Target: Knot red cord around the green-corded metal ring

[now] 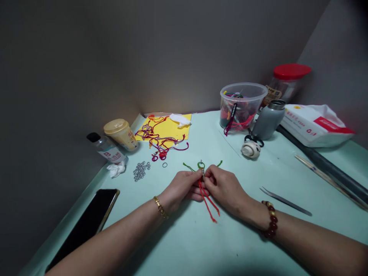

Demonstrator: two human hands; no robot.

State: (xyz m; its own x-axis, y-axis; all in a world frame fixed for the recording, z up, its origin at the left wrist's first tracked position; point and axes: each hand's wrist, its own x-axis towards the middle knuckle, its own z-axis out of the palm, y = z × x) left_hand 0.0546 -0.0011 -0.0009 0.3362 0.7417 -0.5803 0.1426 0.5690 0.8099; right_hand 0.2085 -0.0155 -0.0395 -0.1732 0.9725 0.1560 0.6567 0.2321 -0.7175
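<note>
Nearest, at left, a smartphone (83,226) lying along the table's edge; beside it, a broad bare stretch of pale green table cover (184,245), roomy enough for laying work down. Next, a pair of red cord tails (209,207) trailing toward the wearer from a knotted cord piece (201,185), mid-table between both hands. Left hand (186,183) pinched closed on the knotted part, lower fingers curled beneath; right hand (224,186) also closed, thumb and forefinger nipping the same spot. Impossible to tell how firmly. Probably very light, soft and limp along the tails, firmer at the knot; best gripped there, not by the loose ends. Just beyond, a green loop (201,165) and splayed green cord tips (188,166).

At right, near the forearm, pointed tweezers (287,202); at left, a heap of small metal rings (141,171), likely easy to scatter with a sleeve or wrist. Farther, scissors (261,142), a grey bottle (266,122) and a clear plastic tub (244,94) crowding the right; yellow paper (182,132) beneath tangled cords (169,145) on the left. Behind everything, a grey partition (184,53), limiting forward reach.
</note>
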